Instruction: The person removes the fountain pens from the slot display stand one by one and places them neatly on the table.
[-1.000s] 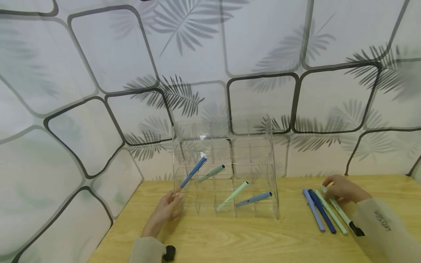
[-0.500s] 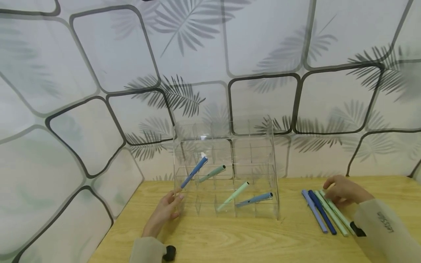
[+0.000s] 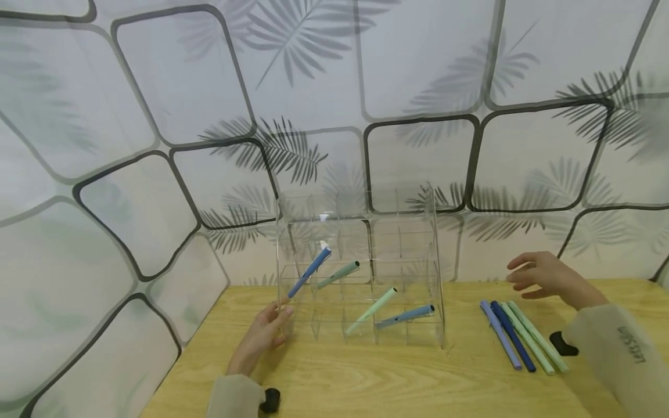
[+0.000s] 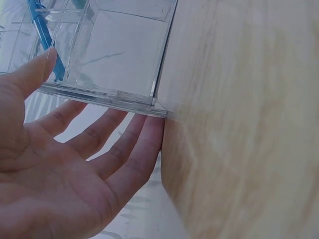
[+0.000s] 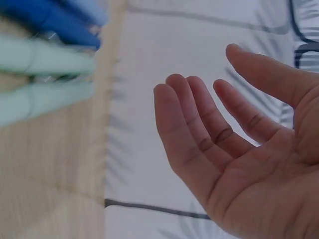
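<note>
Head view: left hand (image 3: pixel 259 337) holds the clear rack (image 3: pixel 387 260) by its left side between thumb and fingers, four slanting pens (image 3: pixel 309 271) inside it; right hand (image 3: pixel 554 278), thumb wide of loosely bent fingers, hovers just beyond a row of pens (image 3: pixel 513 337) lying on the wooden table (image 3: pixel 334 383).

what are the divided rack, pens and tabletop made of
Divided rack: clear and glossy, probably acrylic, possibly glass; its edges glint; backdrop shows through. Pens: smooth, likely plastic from their even colour, though painted metal is possible. Tabletop: wood or smooth wood-look laminate; grain shows.
</note>
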Available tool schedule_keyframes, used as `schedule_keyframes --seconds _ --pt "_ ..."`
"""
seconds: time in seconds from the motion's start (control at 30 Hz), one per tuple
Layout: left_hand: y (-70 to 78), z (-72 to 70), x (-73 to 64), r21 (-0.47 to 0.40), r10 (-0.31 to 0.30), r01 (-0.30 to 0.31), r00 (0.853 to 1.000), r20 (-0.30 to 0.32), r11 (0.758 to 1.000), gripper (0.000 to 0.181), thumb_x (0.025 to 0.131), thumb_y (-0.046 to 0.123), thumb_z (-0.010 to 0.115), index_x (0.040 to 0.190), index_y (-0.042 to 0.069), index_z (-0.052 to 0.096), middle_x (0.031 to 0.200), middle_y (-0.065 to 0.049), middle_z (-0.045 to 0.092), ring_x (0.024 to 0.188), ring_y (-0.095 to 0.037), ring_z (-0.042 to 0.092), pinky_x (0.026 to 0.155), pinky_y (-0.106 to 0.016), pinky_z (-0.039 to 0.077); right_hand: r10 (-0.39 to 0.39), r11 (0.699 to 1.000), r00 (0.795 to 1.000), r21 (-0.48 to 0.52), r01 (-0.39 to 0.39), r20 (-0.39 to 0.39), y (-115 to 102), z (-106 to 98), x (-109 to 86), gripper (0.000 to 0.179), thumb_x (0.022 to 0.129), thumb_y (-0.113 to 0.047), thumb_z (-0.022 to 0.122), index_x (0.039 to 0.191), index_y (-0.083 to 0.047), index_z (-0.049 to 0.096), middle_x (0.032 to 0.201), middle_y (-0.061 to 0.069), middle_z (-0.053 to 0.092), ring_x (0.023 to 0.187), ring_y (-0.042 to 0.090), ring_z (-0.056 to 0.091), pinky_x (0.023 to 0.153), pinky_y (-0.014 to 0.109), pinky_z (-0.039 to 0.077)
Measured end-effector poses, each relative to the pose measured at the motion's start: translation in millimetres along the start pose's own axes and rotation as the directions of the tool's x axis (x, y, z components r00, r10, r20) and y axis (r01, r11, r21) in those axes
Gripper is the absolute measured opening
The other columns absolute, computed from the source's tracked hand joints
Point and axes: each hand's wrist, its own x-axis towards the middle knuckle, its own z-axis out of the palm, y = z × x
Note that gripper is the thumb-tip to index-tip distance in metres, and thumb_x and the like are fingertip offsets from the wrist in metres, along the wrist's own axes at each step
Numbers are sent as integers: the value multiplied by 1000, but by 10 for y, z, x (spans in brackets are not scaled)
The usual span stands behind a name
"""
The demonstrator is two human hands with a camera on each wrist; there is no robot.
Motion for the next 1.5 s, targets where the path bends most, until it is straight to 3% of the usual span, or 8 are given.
schedule_keyframes --seconds 0.43,0.67,1.0,1.3,1.5 --pt "-7 4 -16 -28 -9 10 1000 20 1000 54 107 26 56 152 0 41 143 -29 47 127 -37 46 73 -32 53 -115 989 993 93 117 -25 -286 63 -10 57 105 -13 57 143 20 32 131 31 53 99 15 66 84 41 58" --pt "-16 2 -9 -19 -16 17 1000 23 1000 54 107 28 55 152 1 41 145 -29 46 127 -35 47 71 -31 52 -157 978 986 131 162 -51 -478 133 5 57 103 -15 62 142 18 36 133 28 53 97 14 67 85 41 58" --pt "-9 4 0 -24 -6 7 1000 25 1000 52 107 25 54 151 0 41 145 -30 46 129 -38 46 76 -34 53 -203 964 979 171 204 -29 -795 244 39 58 104 -13 61 145 16 34 142 35 43 99 13 66 88 43 56" --pt "-5 -3 1 -14 -12 12 1000 15 1000 52 107 26 54 152 1 41 145 -30 46 127 -37 47 74 -34 53 -260 935 965 242 260 -33 -1029 425 90 52 98 -5 68 138 15 42 119 10 62 97 14 68 86 44 57" --pt "-9 -10 -9 -24 -8 9 1000 15 1000 57 106 32 57 152 1 42 145 -30 45 132 -41 44 81 -38 54 -273 908 962 323 267 -27 -1181 592 139 47 94 0 71 132 13 48 109 10 65 94 17 69 85 45 57"
